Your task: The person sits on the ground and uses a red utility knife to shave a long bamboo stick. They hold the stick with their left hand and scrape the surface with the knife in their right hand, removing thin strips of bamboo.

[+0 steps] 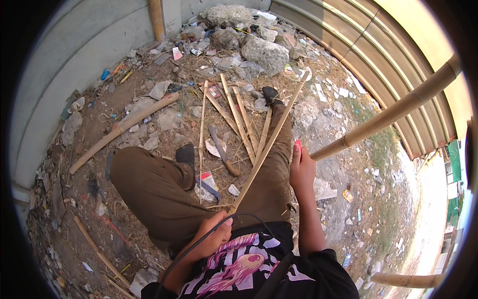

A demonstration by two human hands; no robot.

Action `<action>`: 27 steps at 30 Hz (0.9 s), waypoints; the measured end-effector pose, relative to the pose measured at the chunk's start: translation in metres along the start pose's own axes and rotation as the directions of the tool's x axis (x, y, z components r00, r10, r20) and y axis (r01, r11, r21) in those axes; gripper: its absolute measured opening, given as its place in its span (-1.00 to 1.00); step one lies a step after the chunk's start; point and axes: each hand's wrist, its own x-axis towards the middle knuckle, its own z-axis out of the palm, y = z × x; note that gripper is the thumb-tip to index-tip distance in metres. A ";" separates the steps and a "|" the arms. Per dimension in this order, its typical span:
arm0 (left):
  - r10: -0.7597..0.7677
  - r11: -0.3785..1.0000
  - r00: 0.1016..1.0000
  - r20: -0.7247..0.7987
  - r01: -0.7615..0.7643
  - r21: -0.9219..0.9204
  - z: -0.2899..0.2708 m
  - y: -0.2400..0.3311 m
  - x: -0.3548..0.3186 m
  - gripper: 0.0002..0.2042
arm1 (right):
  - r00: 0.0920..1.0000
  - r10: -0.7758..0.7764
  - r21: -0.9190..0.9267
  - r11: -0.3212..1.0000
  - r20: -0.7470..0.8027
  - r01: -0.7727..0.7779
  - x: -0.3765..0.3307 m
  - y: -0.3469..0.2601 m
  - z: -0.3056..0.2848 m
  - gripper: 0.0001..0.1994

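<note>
My left hand [213,232] is closed round the near end of a long, pale bamboo strip [272,143], which slants up and away over my outstretched leg. My right hand [302,172] is raised to the right of the strip, apart from it, with its fingers curled in. Something red [298,143] pokes out by its thumb; the rest is hidden in the fist. A knife with a wooden handle [230,167] lies on the ground between my legs, and a bluish-grey blade [208,189] lies nearer. Several bamboo strips [234,107] lie fanned out beyond the knife.
A thick bamboo pole [388,110] slants in from the right, its lower end behind my right hand. Another bamboo length [124,127] lies at left. Rocks [264,56] and litter cover the far ground. A grey wall [64,74] and a corrugated fence [383,55] border it.
</note>
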 end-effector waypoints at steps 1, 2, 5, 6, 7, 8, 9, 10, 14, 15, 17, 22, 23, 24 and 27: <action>-0.026 0.998 1.000 -0.018 0.024 -0.065 0.000 0.003 0.003 -0.82 | 0.999 -0.038 -0.036 0.999 0.025 0.039 -0.004 -0.005 -0.006 -0.60; -0.053 0.990 0.998 -0.040 0.048 -0.132 0.000 0.005 0.005 -0.82 | 0.983 -0.133 -0.031 0.990 0.122 0.138 -0.015 -0.012 -0.007 -0.63; -0.067 0.983 0.996 -0.054 0.057 -0.176 0.001 0.003 0.010 -0.82 | 0.845 -0.339 0.120 0.940 0.414 0.319 -0.069 -0.037 -0.007 -0.73; -0.074 0.983 0.995 -0.061 0.062 -0.174 0.001 0.004 0.011 -0.83 | 0.776 -0.396 0.204 0.918 0.492 0.340 -0.084 -0.047 -0.006 -0.72; -0.082 0.985 0.994 -0.072 0.070 -0.161 0.001 0.007 0.011 -0.83 | 0.725 -0.470 0.245 0.882 0.503 0.403 -0.097 -0.050 0.000 -0.71; -0.091 0.986 0.993 -0.081 0.078 -0.147 0.001 0.009 0.011 -0.83 | 0.708 -0.469 0.266 0.883 0.529 0.386 -0.099 -0.050 0.001 -0.71; -0.098 0.985 0.991 -0.087 0.085 -0.147 0.002 0.010 0.011 -0.82 | 0.690 -0.466 0.286 0.885 0.554 0.368 -0.101 -0.050 0.002 -0.70; -0.100 0.986 0.991 -0.093 0.086 -0.142 0.003 0.013 0.011 -0.82 | 0.672 -0.470 0.309 0.883 0.572 0.354 -0.100 -0.052 0.003 -0.69; -0.096 0.984 0.992 -0.076 0.083 -0.157 0.002 0.009 0.010 -0.81 | 0.759 -0.302 0.440 0.898 0.577 0.023 -0.092 -0.041 0.016 -0.78; -0.095 0.985 0.993 -0.075 0.083 -0.154 0.002 0.009 0.009 -0.80 | 0.742 -0.214 0.361 0.932 0.635 -0.040 -0.091 -0.038 0.020 -0.80; -0.094 0.985 0.993 -0.070 0.083 -0.150 0.001 0.008 0.010 -0.80 | 0.791 -0.184 0.463 0.875 0.584 -0.139 -0.094 -0.022 0.039 -0.82; -0.094 0.988 0.994 -0.063 0.085 -0.132 0.001 0.006 0.011 -0.80 | 0.806 -0.194 0.511 0.846 0.560 -0.151 -0.098 -0.016 0.041 -0.87; -0.095 0.988 0.994 -0.055 0.087 -0.126 0.001 0.006 0.011 -0.80 | 0.788 -0.244 0.523 0.845 0.566 -0.114 -0.098 -0.011 0.041 -0.88; -0.098 0.988 0.993 -0.062 0.090 -0.127 0.001 0.005 0.010 -0.80 | 0.767 -0.292 0.535 0.841 0.572 -0.078 -0.098 -0.008 0.040 -0.90; -0.094 0.988 0.992 -0.081 0.083 -0.129 0.001 0.002 0.012 -0.81 | 0.784 -0.212 0.482 0.867 0.584 -0.125 -0.096 -0.017 0.029 -0.90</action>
